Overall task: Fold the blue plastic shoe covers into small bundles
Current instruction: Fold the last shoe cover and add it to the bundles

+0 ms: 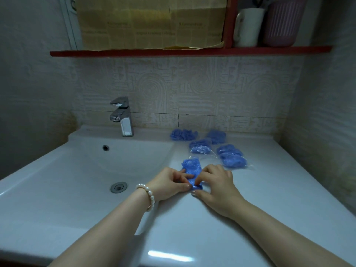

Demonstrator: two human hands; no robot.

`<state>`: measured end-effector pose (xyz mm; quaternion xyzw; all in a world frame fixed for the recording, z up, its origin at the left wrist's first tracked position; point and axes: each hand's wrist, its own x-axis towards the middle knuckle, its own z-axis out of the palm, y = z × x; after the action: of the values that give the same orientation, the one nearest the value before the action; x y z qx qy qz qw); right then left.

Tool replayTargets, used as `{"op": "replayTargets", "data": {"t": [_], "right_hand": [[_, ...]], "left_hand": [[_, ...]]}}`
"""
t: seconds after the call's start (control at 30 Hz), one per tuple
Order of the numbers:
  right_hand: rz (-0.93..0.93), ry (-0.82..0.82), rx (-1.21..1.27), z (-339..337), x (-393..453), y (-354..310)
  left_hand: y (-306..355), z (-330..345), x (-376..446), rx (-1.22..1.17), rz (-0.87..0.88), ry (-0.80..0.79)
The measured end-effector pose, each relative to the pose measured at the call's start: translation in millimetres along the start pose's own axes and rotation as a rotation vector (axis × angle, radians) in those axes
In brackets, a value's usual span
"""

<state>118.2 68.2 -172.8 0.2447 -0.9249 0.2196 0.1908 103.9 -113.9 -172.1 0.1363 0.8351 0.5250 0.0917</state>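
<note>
One white washstand (192, 228) fills the lower two thirds of the frame, its basin (96, 166) sunk into the left half with a round drain (118, 187) at lower centre-left and a small overflow hole (105, 148) above it. Patterned pale tiles (192, 89) cover the wall across the middle. Along the top runs a red shelf (173, 52) carrying a sheet of brown cardboard (150, 22) at upper centre and, at upper right, a white mug (248, 26) just beside a ribbed pink cup (283, 22). A chrome tap (123, 116) stands at the basin's back edge, centre-left.

Right of centre on the flat counter lie five folded blue bundles (232, 156), grouped near the wall, some in clear wrap. Just below them, at frame centre, a blue shoe cover (191, 168) lies flat on the counter, its near end rolled up. The left hand (169, 183), with a pearl bracelet (148, 193) at the wrist, pinches that rolled end between thumb and curled fingers; the right hand (215, 182) pinches the same end from the other side, fingertips meeting the left hand's.
</note>
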Motion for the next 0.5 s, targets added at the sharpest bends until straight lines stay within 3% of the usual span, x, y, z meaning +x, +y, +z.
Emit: {"op": "replayTargets", "data": {"t": [0.17,0.4,0.5], "right_hand": [[-0.005,0.0,-0.035,2,5,-3],[0.047,-0.18,-0.099,3,10,-3],[0.12,-0.056,0.001,2,7,-3]], "left_hand": [[2,1,-4,-0.039,0.034,0.02],[-6,11,-10,-0.02,0.137,0.049],[-12,13,-7,0.11,0.155,0.095]]}}
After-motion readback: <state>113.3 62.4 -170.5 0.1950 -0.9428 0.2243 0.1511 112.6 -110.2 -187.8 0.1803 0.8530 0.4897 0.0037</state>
